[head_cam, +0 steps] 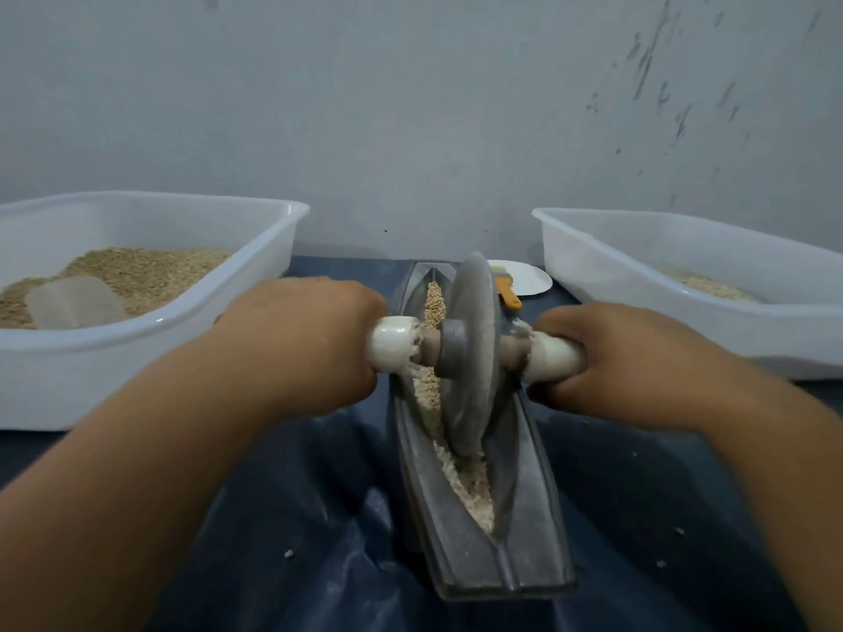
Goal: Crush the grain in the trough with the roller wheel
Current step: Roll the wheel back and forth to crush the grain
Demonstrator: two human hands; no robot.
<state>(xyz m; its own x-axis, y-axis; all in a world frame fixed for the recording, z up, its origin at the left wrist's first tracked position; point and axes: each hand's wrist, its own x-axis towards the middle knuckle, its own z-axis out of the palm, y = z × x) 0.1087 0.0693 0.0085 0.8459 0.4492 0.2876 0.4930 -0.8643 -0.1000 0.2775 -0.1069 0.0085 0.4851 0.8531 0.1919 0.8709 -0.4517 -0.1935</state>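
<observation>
A grey boat-shaped metal trough lies lengthwise on the dark blue sheet in front of me. Pale grain fills its groove, whole at the far end and crushed nearer me. The grey roller wheel stands on edge in the groove at about mid-length. A white-capped axle runs through its hub. My left hand grips the left handle, and my right hand grips the right handle.
A white plastic tub at the left holds grain and a clear scoop. Another white tub at the right holds a thin layer of grain. Behind the trough lies a white plate with an orange-handled brush. A grey wall rises close behind.
</observation>
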